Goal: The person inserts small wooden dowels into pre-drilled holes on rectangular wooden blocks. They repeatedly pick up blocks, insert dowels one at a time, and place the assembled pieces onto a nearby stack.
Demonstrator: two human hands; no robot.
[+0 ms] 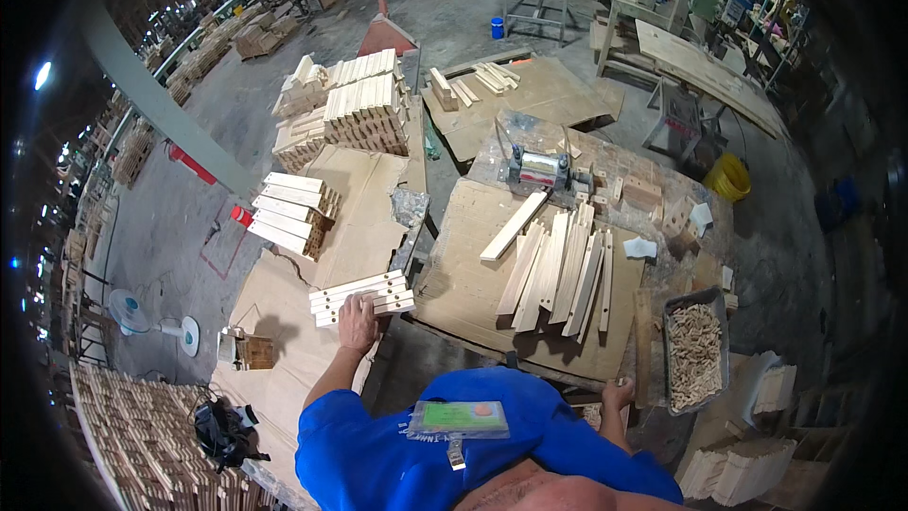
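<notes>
My left hand [357,324] grips the near side of a small row of pale wooden slats [364,295] with dark round holes near their ends. The slats lie side by side at the right edge of the cardboard-covered left table [355,185]. Low by the front edge of the right table, my right hand [618,396] is closed, with a small pale bit showing at its top; what it holds is too small to name. Right of that hand stands a grey bin [670,360] full of short wooden dowels [695,348].
Loose wooden strips [558,270] fan out on the right table's cardboard, before a small clamped machine [539,170]. Stacked slats [364,114] and a smaller pile [291,213] occupy the left table. A black bag [225,431] rests at lower left, below a fan [132,310].
</notes>
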